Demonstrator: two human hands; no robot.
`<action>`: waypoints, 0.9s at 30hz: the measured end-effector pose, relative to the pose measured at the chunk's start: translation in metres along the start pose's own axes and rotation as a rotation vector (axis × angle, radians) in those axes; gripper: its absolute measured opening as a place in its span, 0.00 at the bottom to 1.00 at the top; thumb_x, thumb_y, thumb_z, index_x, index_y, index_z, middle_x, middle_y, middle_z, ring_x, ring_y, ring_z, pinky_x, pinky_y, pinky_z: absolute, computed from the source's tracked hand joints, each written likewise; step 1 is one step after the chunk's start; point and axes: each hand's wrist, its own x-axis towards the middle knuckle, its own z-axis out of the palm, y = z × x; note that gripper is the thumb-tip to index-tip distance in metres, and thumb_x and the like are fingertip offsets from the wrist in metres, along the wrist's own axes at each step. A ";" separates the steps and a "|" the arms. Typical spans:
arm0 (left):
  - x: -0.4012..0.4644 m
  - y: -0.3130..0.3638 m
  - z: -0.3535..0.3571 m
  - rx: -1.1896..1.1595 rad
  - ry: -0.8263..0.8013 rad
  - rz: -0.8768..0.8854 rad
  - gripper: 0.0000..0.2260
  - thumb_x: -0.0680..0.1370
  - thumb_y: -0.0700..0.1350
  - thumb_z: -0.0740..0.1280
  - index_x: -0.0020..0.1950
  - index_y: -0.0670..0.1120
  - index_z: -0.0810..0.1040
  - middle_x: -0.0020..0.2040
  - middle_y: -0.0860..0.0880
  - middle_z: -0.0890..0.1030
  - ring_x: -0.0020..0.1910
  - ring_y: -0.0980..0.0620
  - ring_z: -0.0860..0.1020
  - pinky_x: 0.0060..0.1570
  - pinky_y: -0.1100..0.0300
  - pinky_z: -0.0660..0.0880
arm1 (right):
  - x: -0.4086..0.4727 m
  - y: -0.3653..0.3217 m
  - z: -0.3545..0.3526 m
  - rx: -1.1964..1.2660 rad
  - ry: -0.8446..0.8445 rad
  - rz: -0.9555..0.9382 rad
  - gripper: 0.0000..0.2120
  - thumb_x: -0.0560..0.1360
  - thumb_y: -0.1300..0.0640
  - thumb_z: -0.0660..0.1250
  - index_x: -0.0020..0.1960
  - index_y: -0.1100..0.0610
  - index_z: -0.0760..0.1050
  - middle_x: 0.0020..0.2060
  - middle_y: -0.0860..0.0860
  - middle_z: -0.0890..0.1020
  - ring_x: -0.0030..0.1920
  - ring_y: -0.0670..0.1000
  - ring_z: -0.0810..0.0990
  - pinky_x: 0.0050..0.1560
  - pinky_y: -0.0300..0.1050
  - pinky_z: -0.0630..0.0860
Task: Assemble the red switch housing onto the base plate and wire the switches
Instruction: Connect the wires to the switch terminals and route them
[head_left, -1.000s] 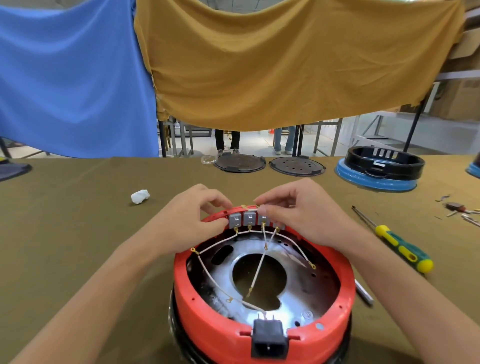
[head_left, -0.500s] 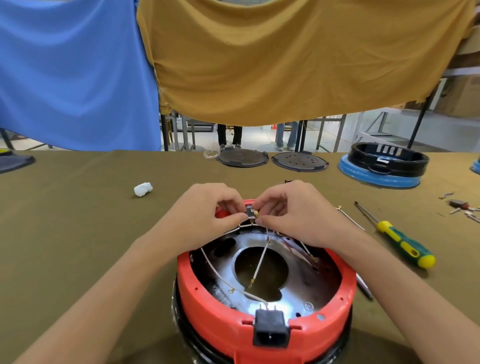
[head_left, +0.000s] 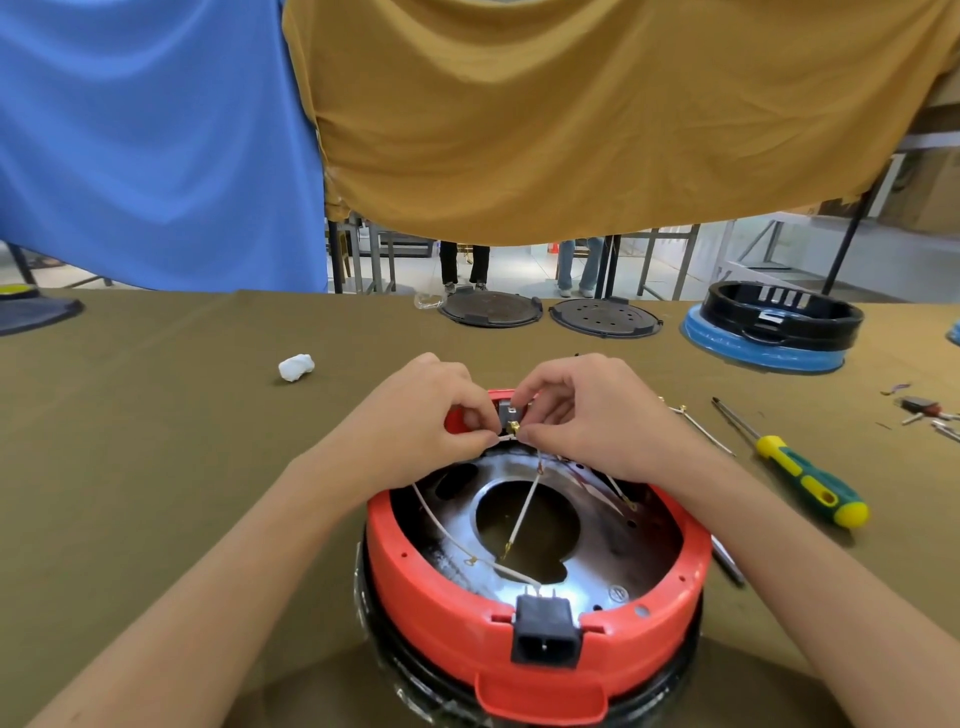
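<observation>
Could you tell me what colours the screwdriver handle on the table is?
Green and yellow, seen in the head view: screwdriver.

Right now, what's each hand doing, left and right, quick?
Left hand: closed, pinching the white wire at the switch.
Right hand: closed, fingertips pinched at the same wire's brass terminal.

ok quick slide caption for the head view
Both hands, left hand and right hand, pinch a white wire at the red housing far rim.
</observation>
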 end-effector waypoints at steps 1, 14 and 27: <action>0.000 0.000 0.000 0.007 -0.008 0.007 0.02 0.75 0.48 0.72 0.45 0.54 0.86 0.39 0.57 0.79 0.47 0.62 0.71 0.50 0.72 0.62 | 0.000 0.000 0.000 -0.003 -0.001 0.004 0.08 0.70 0.62 0.75 0.47 0.53 0.82 0.33 0.43 0.85 0.35 0.39 0.83 0.44 0.36 0.80; 0.000 -0.002 0.002 0.053 -0.015 -0.027 0.02 0.78 0.50 0.69 0.46 0.57 0.81 0.41 0.58 0.74 0.45 0.58 0.67 0.46 0.68 0.65 | 0.001 0.001 0.000 0.010 -0.005 0.010 0.07 0.71 0.61 0.75 0.47 0.51 0.82 0.35 0.43 0.86 0.36 0.39 0.83 0.43 0.35 0.80; 0.001 -0.002 0.004 0.042 -0.019 -0.039 0.03 0.77 0.51 0.69 0.44 0.59 0.79 0.44 0.56 0.73 0.47 0.56 0.68 0.50 0.60 0.68 | 0.001 0.002 0.000 -0.005 -0.006 0.028 0.08 0.71 0.60 0.75 0.48 0.51 0.82 0.35 0.43 0.86 0.37 0.39 0.83 0.48 0.41 0.82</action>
